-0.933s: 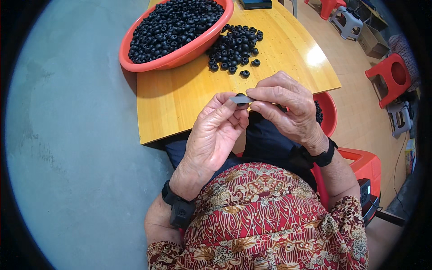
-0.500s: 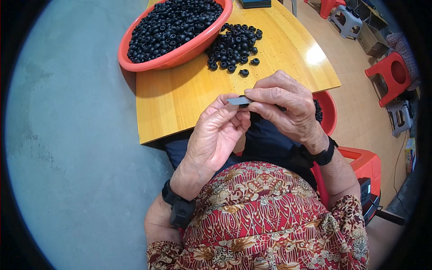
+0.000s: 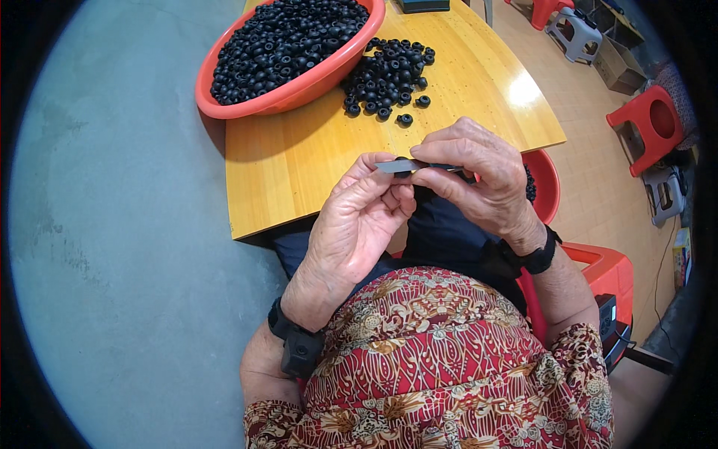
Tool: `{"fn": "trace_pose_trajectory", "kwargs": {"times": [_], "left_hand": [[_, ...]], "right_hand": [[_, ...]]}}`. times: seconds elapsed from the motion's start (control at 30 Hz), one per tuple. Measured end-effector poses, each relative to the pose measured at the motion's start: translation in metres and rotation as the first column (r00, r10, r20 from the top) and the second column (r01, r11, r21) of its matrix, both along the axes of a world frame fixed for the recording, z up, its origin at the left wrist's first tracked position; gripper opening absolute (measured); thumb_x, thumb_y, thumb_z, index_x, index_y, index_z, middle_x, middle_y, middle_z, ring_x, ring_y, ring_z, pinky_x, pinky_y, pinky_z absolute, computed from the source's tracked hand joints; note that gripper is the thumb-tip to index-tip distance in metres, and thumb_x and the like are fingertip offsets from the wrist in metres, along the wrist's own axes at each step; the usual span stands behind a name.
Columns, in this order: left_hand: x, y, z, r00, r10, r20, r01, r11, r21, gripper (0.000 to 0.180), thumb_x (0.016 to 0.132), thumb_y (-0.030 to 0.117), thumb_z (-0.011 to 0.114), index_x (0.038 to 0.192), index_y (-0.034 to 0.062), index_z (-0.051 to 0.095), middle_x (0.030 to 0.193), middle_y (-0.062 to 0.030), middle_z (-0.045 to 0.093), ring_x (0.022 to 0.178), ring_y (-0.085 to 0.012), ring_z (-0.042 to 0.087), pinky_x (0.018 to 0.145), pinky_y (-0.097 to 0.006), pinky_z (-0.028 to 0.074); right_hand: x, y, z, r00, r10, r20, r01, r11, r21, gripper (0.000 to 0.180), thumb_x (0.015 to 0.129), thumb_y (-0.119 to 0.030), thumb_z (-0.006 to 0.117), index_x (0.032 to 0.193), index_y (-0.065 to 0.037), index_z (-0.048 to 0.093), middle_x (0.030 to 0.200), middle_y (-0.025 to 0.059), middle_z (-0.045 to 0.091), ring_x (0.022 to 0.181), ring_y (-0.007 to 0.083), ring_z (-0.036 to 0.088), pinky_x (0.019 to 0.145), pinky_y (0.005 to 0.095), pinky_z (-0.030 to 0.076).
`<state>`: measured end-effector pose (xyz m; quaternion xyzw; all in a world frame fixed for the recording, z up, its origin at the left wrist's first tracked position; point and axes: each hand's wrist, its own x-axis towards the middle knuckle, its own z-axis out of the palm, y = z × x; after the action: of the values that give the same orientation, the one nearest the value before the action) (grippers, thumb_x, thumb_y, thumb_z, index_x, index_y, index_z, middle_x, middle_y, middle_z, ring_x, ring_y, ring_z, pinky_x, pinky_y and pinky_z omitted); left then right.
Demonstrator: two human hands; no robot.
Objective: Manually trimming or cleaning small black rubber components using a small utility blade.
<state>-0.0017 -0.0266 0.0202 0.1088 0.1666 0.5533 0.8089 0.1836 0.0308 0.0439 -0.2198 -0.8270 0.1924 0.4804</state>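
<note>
Black rubber ring [image 3: 404, 162] pinched between both hands, just above the near edge of the wooden table [image 3: 299, 157] and over the lap. Left hand [image 3: 359, 217] raised with palm turned toward the body, thumb and first fingers closed at the tips around the ring and around the end of a thin grey blade [image 3: 400, 166]. Right hand [image 3: 479, 176] curled over from the other side, fingertips closed on the same blade, knuckles up, other fingers folded in. Blade lying almost level, passing across the ring; ring mostly hidden by fingertips, so only a small dark part seen. Could not tell whether blade went through the hole or only lay against it.

Black bands seen on both wrists, the left one [image 3: 299, 348] carrying a small dark box. Red patterned blouse [image 3: 449, 367] filling the lower middle.

Farther on the table, well apart from the hands, stood a red basin [image 3: 299, 90] full of many similar black rings. Just beside the basin, on its right, lay a loose pile of rings [image 3: 389, 75] on the bare wood, with a couple of single rings at its near edge. Second red bowl [image 3: 550, 187] partly hidden behind the right hand, below table level. Red plastic stool [image 3: 651, 123] standing at the right on the tan floor. Grey concrete floor [image 3: 112, 224] at the left.
</note>
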Motion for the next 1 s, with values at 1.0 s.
{"fn": "trace_pose_trajectory", "kwargs": {"times": [1.0], "left_hand": [[0.0035,0.0007,-0.001,0.999,0.019,-0.03,-0.02,0.999,-0.048,0.016,0.092,0.015,0.058,0.106,0.0068,0.058,0.097,-0.0071,0.065,0.088,-0.0182,0.06,0.085,-0.037,0.046]], "right_hand": [[-0.0001,0.0016,-0.0005,0.999,0.049,-0.008,-0.049,0.998,0.039,0.019,0.071,-0.008,0.077,0.083,-0.005,0.063,0.082,0.0072,0.063,0.072,0.023,0.062,0.062,0.0319,0.049]]}}
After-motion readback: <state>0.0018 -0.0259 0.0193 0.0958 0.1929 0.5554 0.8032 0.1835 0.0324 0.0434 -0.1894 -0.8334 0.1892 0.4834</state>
